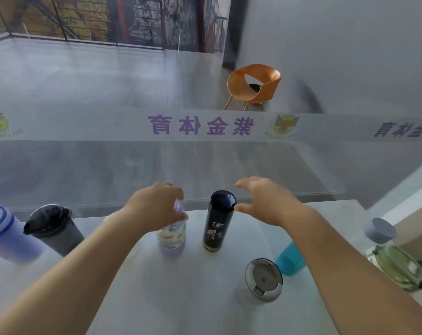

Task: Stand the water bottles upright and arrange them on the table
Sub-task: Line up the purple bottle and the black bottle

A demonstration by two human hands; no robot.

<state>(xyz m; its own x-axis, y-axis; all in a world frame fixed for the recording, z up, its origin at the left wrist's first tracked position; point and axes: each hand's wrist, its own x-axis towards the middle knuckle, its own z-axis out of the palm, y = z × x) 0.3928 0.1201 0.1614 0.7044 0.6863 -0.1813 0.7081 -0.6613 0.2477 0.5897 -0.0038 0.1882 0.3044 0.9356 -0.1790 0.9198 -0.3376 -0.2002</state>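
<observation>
A clear bottle with a purple base (pixel 171 238) stands upright mid-table, and my left hand (pixel 156 205) is closed around its top. Right beside it a black flask (pixel 219 223) stands upright. My right hand (pixel 263 201) hovers just right of the flask's cap with fingers spread, touching nothing. A steel cup with a grey lid (pixel 263 279) stands nearer me. A teal bottle (pixel 289 261) is partly hidden behind my right forearm. At the right edge stands a green glass bottle with a grey cap (pixel 393 259).
A dark tumbler (pixel 53 228) and a white-and-blue jug (pixel 4 235) stand at the table's (pixel 193 298) left side. A glass barrier with purple lettering (pixel 200 125) runs just behind the table. An orange chair (pixel 254 85) sits on the floor beyond.
</observation>
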